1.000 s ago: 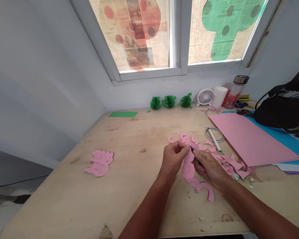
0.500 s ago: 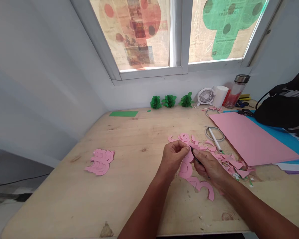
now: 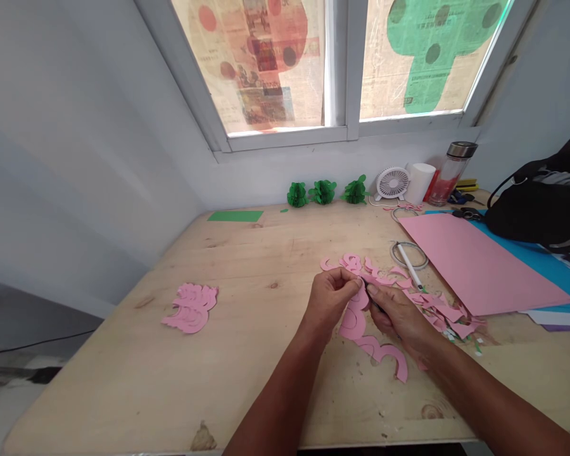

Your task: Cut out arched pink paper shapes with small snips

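Observation:
My left hand (image 3: 335, 292) pinches the upper part of a pink paper piece (image 3: 353, 322) that has curved outlines on it. Close against it on the right, my right hand (image 3: 390, 311) is closed around a dark tool (image 3: 376, 305), mostly hidden by the fingers; its tip meets the paper near my left fingertips. Curved pink strips (image 3: 393, 356) hang or lie just below the hands. Behind the fingers are more curled pink cut-offs (image 3: 351, 261). A stack of pink scalloped cut-outs (image 3: 191, 308) rests on the left of the table.
Pink scraps (image 3: 449, 313), a white pen (image 3: 410, 267) and a large pink sheet (image 3: 479, 266) lie on the right. Along the wall stand green paper shapes (image 3: 323, 192), a small fan (image 3: 392, 184) and a glass bottle (image 3: 451, 174). A black bag (image 3: 536, 209) sits far right.

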{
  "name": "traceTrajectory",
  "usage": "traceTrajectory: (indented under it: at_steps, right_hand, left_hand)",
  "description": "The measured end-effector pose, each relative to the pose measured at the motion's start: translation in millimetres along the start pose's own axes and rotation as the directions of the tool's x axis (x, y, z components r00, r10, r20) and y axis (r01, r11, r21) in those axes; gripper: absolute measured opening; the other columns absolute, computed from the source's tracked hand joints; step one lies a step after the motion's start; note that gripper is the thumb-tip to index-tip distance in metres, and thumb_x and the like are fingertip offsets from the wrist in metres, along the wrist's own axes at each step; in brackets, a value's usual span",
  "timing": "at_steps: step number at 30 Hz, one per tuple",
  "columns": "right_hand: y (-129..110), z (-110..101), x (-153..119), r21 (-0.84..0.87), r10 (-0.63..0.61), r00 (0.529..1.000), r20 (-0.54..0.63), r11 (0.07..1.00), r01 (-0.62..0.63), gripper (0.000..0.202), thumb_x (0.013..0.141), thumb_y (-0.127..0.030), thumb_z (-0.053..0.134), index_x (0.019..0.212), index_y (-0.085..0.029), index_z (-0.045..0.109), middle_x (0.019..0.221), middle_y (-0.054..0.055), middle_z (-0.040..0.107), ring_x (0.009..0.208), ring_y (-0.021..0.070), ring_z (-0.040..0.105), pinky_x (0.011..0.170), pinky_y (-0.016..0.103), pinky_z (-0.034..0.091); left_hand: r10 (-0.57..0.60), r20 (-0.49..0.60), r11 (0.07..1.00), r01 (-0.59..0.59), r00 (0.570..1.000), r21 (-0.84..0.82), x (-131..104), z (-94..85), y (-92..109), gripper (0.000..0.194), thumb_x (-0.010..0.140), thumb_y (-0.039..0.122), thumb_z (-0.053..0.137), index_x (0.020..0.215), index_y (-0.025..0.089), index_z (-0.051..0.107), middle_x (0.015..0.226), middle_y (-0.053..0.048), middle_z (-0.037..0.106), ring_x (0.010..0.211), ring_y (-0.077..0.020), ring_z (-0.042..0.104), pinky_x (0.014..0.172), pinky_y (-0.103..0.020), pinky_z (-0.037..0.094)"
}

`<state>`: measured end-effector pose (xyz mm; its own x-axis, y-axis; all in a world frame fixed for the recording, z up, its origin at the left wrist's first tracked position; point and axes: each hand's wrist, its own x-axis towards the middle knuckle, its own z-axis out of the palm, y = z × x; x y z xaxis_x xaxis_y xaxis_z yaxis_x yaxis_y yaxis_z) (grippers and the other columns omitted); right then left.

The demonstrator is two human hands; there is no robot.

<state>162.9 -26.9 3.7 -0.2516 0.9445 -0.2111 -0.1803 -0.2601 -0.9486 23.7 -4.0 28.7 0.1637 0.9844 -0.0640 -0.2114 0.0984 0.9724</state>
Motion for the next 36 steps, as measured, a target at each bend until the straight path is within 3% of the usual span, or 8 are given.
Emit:
traceTrajectory:
  at_steps: [11, 25, 36]
  right_hand:
    - [-1.4, -1.5, -1.4, -0.051, 0.006, 0.996, 0.086, 0.999, -0.001, 0.04, 0.085, -0.053, 0.051, 0.068, -0.016, 0.054, 0.043, -0.01, 0.027, 0.04, 0.0057, 0.015, 0.04, 0.023, 0.009]
    - [0.8, 0.3, -1.9, -0.04, 0.034, 0.998, 0.061, 0.999, -0.031, 0.041, 0.083, -0.053, 0.052, 0.067, -0.016, 0.054, 0.041, -0.01, 0.026, 0.039, 0.0054, 0.015, 0.039, 0.022, 0.01]
    - [0.9, -0.3, -2.0, -0.023, 0.023, 0.996, 0.082, 1.0, -0.021, 0.042, 0.084, -0.054, 0.051, 0.063, -0.018, 0.048, 0.044, -0.009, 0.028, 0.04, 0.0063, 0.015, 0.04, 0.023, 0.01]
  left_hand:
    - [-0.026, 0.166, 1.0, 0.025, 0.986, 0.009, -0.6, -11.0, 7.0, 0.015, 0.067, 0.023, 0.064, 0.058, 0.015, 0.055, 0.052, 0.001, 0.054, 0.052, -0.0117, 0.052, 0.057, -0.026, 0.039]
    - [-0.033, 0.191, 0.999, 0.037, 0.981, -0.016, 0.6, -11.8, 6.1, 0.015, 0.068, 0.021, 0.062, 0.057, 0.015, 0.053, 0.05, 0.002, 0.053, 0.051, -0.0123, 0.053, 0.059, -0.027, 0.04]
    - [-0.034, 0.135, 0.999, 0.032, 0.99, 0.018, -0.7, -9.9, 5.6, 0.017, 0.065, 0.025, 0.067, 0.058, 0.014, 0.056, 0.054, 0.001, 0.052, 0.052, -0.0093, 0.047, 0.054, -0.024, 0.036]
